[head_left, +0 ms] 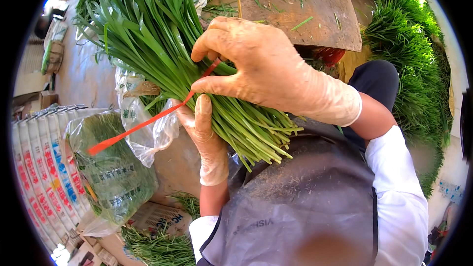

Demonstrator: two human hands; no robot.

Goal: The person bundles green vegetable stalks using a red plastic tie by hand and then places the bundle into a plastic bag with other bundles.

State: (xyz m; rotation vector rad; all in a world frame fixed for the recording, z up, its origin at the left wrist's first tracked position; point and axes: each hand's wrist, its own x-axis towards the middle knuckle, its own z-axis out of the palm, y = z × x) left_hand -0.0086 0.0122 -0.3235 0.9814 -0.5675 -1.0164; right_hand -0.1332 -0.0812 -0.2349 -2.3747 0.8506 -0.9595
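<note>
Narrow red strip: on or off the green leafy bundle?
On: the red strip crosses the leafy bundle at the gloved right hand; its free end sticks out past the gloved left hand. Whether knotted: cannot tell.

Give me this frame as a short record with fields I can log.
Left grip: gloved, thumb over the stems of the green bundle
Right grip: gloved, thumb and fingers at the red strip; whether pinched is unclear
Green bundle: leaves up-left, stem ends lower right
Red strip: across the stems, one end extending left
Left side: bagged greens
Right side: heaped greens
Top: brown board with green scraps
</note>
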